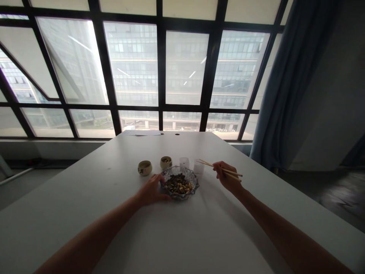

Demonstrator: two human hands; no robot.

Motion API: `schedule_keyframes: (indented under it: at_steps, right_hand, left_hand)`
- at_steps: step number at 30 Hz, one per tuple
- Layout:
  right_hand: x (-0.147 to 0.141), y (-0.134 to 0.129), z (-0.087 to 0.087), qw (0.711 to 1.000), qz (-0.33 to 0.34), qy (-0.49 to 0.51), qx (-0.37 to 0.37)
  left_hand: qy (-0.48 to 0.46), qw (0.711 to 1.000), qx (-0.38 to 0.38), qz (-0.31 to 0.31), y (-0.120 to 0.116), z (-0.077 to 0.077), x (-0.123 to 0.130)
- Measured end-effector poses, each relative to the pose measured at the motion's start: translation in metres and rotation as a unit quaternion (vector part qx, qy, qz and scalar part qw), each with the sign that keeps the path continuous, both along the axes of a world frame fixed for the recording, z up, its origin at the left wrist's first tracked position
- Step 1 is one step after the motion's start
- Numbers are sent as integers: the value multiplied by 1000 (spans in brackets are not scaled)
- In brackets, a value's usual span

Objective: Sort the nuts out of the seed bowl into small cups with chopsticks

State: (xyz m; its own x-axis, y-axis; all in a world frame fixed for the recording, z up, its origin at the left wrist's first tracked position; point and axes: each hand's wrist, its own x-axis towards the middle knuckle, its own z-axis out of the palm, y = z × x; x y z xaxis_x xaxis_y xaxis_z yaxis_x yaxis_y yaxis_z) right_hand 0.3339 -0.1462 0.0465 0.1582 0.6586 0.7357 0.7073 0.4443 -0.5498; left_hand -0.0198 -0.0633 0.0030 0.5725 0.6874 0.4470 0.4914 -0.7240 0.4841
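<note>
On my feed: clear bowl [194,186] sits mid-table [171,236], dark pieces [178,178] and yellowish ones [185,188] mixed in it. Left hand [153,189] half open, thumb and fingers spread round the bowl's left side, bracing it, not clamped. Right hand [226,176] closed on chopsticks [205,163], tips by the right plastic cup [199,168]; can't tell if they pinch anything. Done, as I read it: some pieces in the right ceramic cup [165,164], maybe a dark speck in the left plastic cup [184,163]. Can't make out contents of the left ceramic cup [144,170]. Left: I judge most of the pile, early stage
</note>
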Motion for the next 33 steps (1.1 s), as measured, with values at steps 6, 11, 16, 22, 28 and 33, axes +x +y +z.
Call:
schedule_keyframes:
  at_steps: [6, 11, 16, 22, 28, 33]
  right_hand:
    - [-37, -10, -7, 996, 72, 53, -8]
    - [-66, -18, -10, 991, 127, 5, -41]
    - [-73, -18, -6, 992, 94, -87, 1]
    - [-79, -14, -8, 985, 108, -134, 16]
    - [-81, -13, -15, 986, 78, -147, 7]
    - [-80, -12, -14, 983, 63, -171, -15]
  left_hand:
    - [12, 1000, 12, 1, -1, 0, 0]
    - [21, 1000, 16, -10, -2, 2, 0]
    - [25, 999, 20, -16, -1, 3, 0]
    - [21, 999, 18, -27, -1, 4, 2]
    - [18, 999, 9, -32, -4, 8, 4]
    - [21, 999, 2, -33, -4, 8, 4]
